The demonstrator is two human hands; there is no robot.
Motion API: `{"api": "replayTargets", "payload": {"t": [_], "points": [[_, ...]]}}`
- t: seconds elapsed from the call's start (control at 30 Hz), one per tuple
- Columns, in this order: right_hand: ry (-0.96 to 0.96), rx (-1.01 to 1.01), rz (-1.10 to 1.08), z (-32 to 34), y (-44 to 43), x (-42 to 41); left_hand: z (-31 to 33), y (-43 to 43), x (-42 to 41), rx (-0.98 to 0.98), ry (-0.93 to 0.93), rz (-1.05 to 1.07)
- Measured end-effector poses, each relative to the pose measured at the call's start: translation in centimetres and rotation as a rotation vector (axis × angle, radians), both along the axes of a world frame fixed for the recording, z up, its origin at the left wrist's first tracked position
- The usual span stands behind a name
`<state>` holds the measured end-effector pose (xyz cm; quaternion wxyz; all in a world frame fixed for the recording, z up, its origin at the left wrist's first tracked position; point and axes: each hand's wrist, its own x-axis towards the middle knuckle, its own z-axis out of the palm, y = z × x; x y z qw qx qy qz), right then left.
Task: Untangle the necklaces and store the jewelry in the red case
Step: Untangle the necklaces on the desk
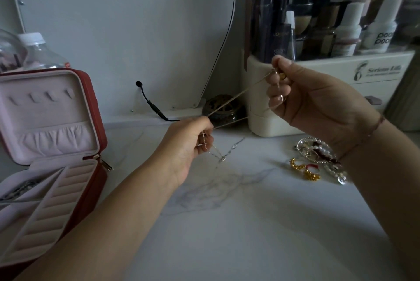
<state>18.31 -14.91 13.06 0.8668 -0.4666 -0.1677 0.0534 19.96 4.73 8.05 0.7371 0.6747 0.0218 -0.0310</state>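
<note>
Currently, untangling is under way: the left hand (188, 142) and right hand (302, 101), fingers curled, each pinch the thin gold necklace chains (238, 95), held taut in two strands above the marble tabletop (227, 235). Gold earrings (311, 176) and pearl pieces (318, 151) lie unstored near its right edge. The red case (102, 130) stands open at its left edge.
</note>
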Motion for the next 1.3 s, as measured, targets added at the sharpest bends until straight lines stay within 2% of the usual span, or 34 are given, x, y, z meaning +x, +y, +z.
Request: {"api": "replayTargets", "payload": {"t": [0.13,0.33,0.57,0.73,0.87,0.97,1.03,1.13,1.3], "points": [[-0.07,0.037,-0.012,0.4,-0.5,0.0,0.1,0.5,0.4,-0.001,0.047,0.065],[-0.12,0.275,0.12,1.2,-1.9,-0.4,0.0,0.8,0.6,-0.093,0.141,0.07],[-0.031,0.226,0.427,0.6,-1.4,-0.3,0.5,1.3,0.8,-0.455,0.221,0.012],[-0.047,0.308,0.425,0.9,-1.6,-0.5,1.3,2.2,1.2,-0.657,0.173,0.01],[-0.089,0.324,0.423,1.1,-1.9,-0.5,2.0,2.3,1.3,-0.733,0.092,-0.004],[-0.157,0.173,0.38,0.7,-1.6,-0.3,2.1,2.4,1.2,-0.74,0.067,0.018],[-0.18,-0.017,0.284,0.1,-1.2,-0.6,2.2,2.5,1.1,-0.69,0.036,0.02],[-0.114,-0.338,0.138,-0.4,-0.6,-0.7,2.5,2.6,0.8,-0.561,-0.017,-0.016],[-0.041,-0.81,0.19,-1.8,1.0,-0.3,2.9,2.2,-0.1,-0.332,-0.146,-0.071]]}}
